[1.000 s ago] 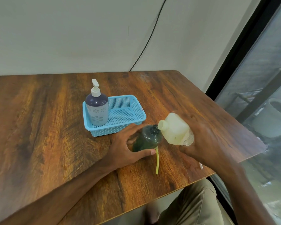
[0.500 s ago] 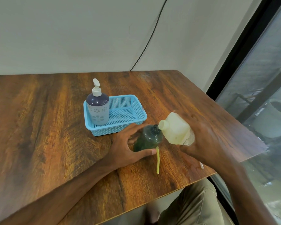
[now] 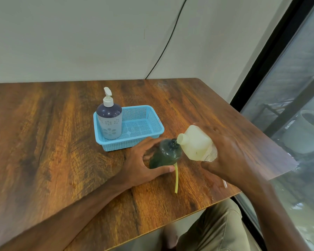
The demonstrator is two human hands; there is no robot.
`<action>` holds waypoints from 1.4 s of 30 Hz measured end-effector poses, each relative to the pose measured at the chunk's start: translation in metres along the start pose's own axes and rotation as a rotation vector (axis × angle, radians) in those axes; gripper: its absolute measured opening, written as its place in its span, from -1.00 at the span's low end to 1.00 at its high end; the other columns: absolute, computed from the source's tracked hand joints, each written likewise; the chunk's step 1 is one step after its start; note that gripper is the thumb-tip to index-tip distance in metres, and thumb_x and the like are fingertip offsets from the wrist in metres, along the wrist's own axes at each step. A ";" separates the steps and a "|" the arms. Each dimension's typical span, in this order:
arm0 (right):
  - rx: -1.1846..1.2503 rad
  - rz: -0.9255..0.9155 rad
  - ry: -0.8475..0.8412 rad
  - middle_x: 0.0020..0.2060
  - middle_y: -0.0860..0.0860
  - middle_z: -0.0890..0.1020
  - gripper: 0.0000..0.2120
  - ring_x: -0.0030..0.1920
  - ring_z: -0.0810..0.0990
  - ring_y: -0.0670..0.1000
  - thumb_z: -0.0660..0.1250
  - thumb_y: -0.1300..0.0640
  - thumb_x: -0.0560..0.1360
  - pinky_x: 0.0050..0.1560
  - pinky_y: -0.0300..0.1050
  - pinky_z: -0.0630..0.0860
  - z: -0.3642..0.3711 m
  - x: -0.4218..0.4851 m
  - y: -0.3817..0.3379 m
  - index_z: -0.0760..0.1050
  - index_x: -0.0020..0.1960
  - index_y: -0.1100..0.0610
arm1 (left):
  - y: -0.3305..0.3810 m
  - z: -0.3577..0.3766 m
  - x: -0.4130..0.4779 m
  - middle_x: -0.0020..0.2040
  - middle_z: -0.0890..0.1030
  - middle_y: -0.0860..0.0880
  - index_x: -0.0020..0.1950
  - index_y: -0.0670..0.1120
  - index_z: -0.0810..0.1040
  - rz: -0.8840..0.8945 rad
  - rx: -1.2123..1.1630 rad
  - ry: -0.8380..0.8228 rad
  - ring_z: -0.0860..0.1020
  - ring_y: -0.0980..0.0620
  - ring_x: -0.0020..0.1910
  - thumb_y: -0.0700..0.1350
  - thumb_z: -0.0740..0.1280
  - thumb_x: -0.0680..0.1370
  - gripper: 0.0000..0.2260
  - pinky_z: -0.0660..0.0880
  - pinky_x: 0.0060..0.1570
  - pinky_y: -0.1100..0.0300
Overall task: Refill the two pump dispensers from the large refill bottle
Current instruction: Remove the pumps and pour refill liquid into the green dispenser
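Green dispenser bottle point(image 3: 166, 154) is gripped by the left hand point(image 3: 140, 160); the right hand point(image 3: 230, 156) grasps the tilted refill bottle point(image 3: 196, 144) at its two o'clock. Best to hold the spout right over the neck and pour slowly.

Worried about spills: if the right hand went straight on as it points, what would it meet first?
Likely the green dispenser in the left hand: the refill bottle the right hand holds aims at its neck.

Left forearm point(image 3: 71, 211) and right forearm point(image 3: 272, 205) are bare; the trousers point(image 3: 212, 230) are khaki
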State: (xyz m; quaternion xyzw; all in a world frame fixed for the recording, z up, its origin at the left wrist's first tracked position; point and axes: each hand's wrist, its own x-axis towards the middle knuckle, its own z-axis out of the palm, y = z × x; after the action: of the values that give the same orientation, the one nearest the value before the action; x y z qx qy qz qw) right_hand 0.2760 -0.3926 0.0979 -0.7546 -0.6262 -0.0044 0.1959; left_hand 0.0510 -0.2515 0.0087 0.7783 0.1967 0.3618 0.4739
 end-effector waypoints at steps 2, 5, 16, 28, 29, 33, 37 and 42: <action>0.002 -0.002 0.001 0.35 0.00 0.51 0.00 0.37 0.45 0.13 0.64 -0.01 0.29 0.31 0.33 0.49 0.000 0.000 -0.001 0.15 0.57 -0.20 | 0.001 0.000 0.000 0.37 0.57 0.16 0.46 0.25 0.47 0.003 0.001 -0.001 0.54 0.11 0.41 0.18 0.63 0.37 -0.30 0.69 0.15 0.01; -0.004 -0.004 0.003 0.35 0.01 0.51 0.01 0.38 0.46 0.14 0.64 -0.01 0.29 0.30 0.33 0.50 0.000 -0.001 -0.002 0.12 0.57 -0.21 | 0.001 0.000 0.000 0.37 0.57 0.17 0.45 0.26 0.46 0.003 0.010 -0.002 0.54 0.11 0.41 0.19 0.63 0.36 -0.31 0.70 0.15 0.02; -0.014 -0.004 -0.002 0.36 0.01 0.51 0.00 0.39 0.46 0.16 0.64 0.00 0.29 0.33 0.34 0.48 -0.002 0.001 -0.004 0.15 0.57 -0.19 | -0.002 0.000 0.000 0.39 0.57 0.15 0.49 0.14 0.49 0.001 -0.012 0.001 0.54 0.07 0.42 0.17 0.64 0.37 -0.27 0.69 0.16 -0.05; -0.021 -0.006 -0.009 0.37 0.00 0.52 -0.01 0.41 0.44 0.14 0.65 0.02 0.29 0.34 0.35 0.46 -0.005 0.000 -0.007 0.16 0.56 -0.19 | -0.002 0.001 0.001 0.38 0.58 0.15 0.48 0.18 0.49 -0.002 -0.023 -0.002 0.55 0.05 0.41 0.18 0.65 0.37 -0.29 0.70 0.14 -0.06; -0.021 -0.011 -0.009 0.36 0.00 0.52 -0.01 0.40 0.45 0.14 0.64 0.02 0.30 0.34 0.35 0.46 -0.005 0.000 -0.008 0.16 0.56 -0.19 | -0.003 0.001 0.001 0.38 0.58 0.15 0.48 0.16 0.49 -0.002 -0.021 -0.001 0.55 0.04 0.41 0.18 0.65 0.37 -0.28 0.70 0.14 -0.06; -0.009 -0.020 -0.013 0.36 -0.03 0.51 -0.02 0.39 0.46 0.12 0.62 -0.01 0.31 0.32 0.33 0.48 -0.005 0.000 -0.008 0.16 0.57 -0.19 | -0.006 0.001 0.001 0.39 0.57 0.12 0.49 0.12 0.49 -0.007 -0.027 -0.002 0.55 0.01 0.42 0.18 0.65 0.37 -0.26 0.70 0.14 -0.08; -0.009 -0.019 -0.014 0.35 -0.02 0.51 -0.02 0.39 0.46 0.12 0.62 0.01 0.30 0.33 0.34 0.47 -0.006 0.000 -0.008 0.15 0.56 -0.21 | -0.006 0.001 0.001 0.39 0.57 0.11 0.50 0.10 0.50 -0.020 -0.037 -0.006 0.55 0.01 0.42 0.18 0.66 0.36 -0.25 0.69 0.14 -0.10; 0.004 -0.021 -0.013 0.36 -0.01 0.51 -0.03 0.39 0.45 0.12 0.62 0.00 0.30 0.34 0.34 0.45 -0.006 0.000 -0.008 0.16 0.56 -0.19 | -0.004 0.000 0.001 0.38 0.57 0.12 0.49 0.12 0.50 -0.016 -0.031 -0.009 0.55 0.03 0.41 0.17 0.65 0.36 -0.27 0.69 0.15 -0.07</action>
State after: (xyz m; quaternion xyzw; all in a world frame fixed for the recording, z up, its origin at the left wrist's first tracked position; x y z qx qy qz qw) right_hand 0.2701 -0.3933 0.1056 -0.7475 -0.6356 -0.0003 0.1930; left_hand 0.0518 -0.2489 0.0053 0.7709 0.1951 0.3577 0.4896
